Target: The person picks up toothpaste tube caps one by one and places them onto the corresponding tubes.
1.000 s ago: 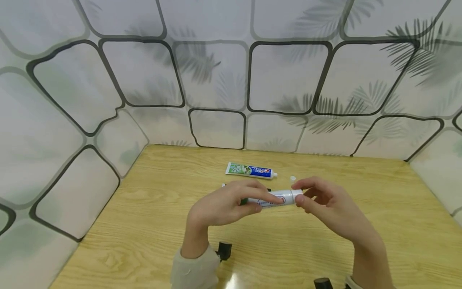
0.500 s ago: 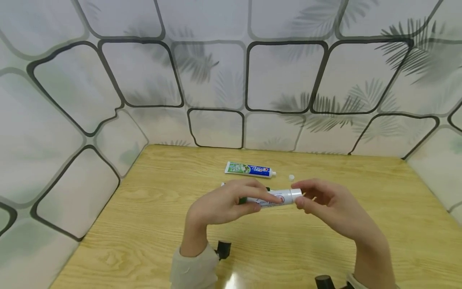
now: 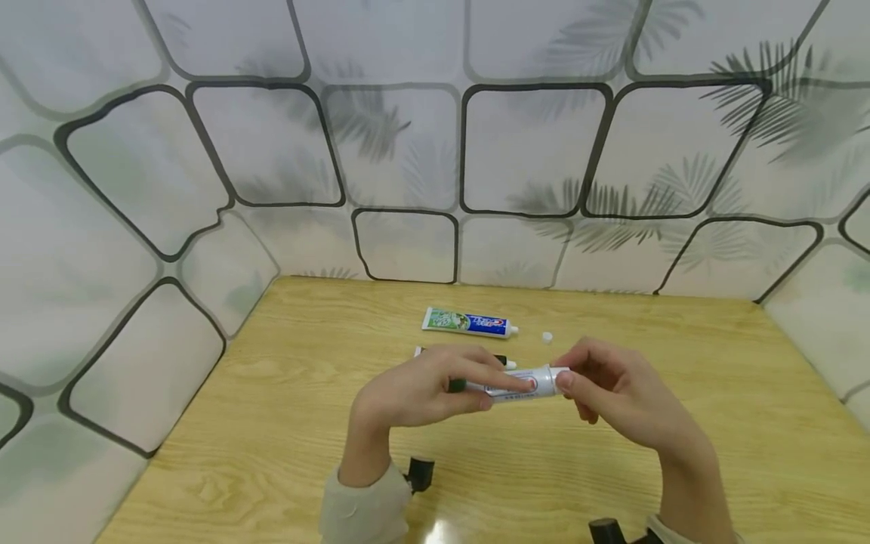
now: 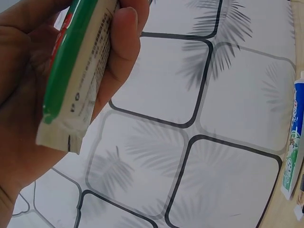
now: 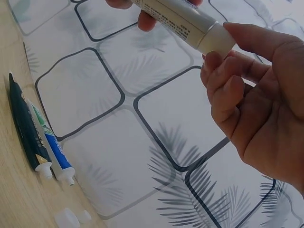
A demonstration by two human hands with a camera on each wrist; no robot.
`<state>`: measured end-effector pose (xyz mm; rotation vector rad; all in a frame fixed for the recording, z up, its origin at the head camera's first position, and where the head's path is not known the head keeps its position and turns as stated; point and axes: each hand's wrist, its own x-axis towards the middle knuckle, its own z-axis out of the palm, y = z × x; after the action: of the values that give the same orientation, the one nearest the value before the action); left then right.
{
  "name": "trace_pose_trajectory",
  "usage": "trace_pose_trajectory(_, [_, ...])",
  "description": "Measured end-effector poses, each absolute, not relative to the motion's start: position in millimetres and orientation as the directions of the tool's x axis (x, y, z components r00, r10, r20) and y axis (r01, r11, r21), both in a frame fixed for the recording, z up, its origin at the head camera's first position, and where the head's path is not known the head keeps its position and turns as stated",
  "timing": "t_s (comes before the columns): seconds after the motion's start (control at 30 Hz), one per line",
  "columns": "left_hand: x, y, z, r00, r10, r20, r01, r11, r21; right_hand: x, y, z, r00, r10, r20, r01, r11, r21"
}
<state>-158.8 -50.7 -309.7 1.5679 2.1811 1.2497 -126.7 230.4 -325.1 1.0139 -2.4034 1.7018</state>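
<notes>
My left hand [image 3: 428,385] holds a white and green toothpaste tube [image 3: 511,390] above the table, thumb and fingers along its sides. The tube's green end and crimped tail show in the left wrist view, inside the curved palm. At its other end, my right hand [image 3: 621,393] pinches the white cap [image 5: 216,42] between thumb and fingertips. The cap sits on the tube, which lies nearly level in the head view.
A green and blue toothpaste tube [image 3: 469,323] lies uncapped farther back on the wooden table [image 3: 306,340]. Nearer lies a dark tube [image 5: 26,126], also uncapped, partly hidden by my left hand in the head view. Two loose white caps, one the larger [image 5: 66,218], lie beside them.
My right thumb and fingers have shifted their grip on the cap, covering more of it. Both hands and the tube have dipped slightly, showing more of the dark tube behind.
</notes>
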Motion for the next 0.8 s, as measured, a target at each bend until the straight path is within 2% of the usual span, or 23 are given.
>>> trace_pose_trajectory(0.23, [-157.8,-49.8,-309.3,-0.448,0.845,0.292,0.693,0.121,0.711,-132.9,229.4,-328.7,-0.759,-0.475,0.445,-0.569,0.151,-0.808])
trace_pose_trajectory(0.4, [-157.3,-49.0,-308.8,-0.458,0.841,0.289,0.691,0.132,0.711,-134.4,221.1,-330.5,-0.771,-0.394,0.5,-0.588,0.14,-0.797])
trace_pose_trajectory(0.47, [-157.5,-48.9,-309.1,-0.455,0.838,0.303,0.702,0.128,0.7,-134.2,216.3,-330.7,-0.799,-0.329,0.503,-0.576,0.181,-0.797])
trace_pose_trajectory(0.63, [-157.5,-48.3,-308.5,-0.46,0.819,0.342,0.721,0.119,0.683,-132.3,198.7,-327.3,-0.881,-0.07,0.468,-0.467,0.284,-0.837])
trace_pose_trajectory(0.7, [-157.3,-48.6,-308.2,-0.47,0.814,0.34,0.712,0.122,0.691,-131.2,192.5,-325.4,-0.9,0.016,0.435,-0.413,0.284,-0.865])
trace_pose_trajectory(0.8, [-156.8,-48.6,-307.9,-0.483,0.814,0.324,0.693,0.13,0.709,-129.1,188.4,-322.8,-0.917,0.076,0.39,-0.357,0.276,-0.893])
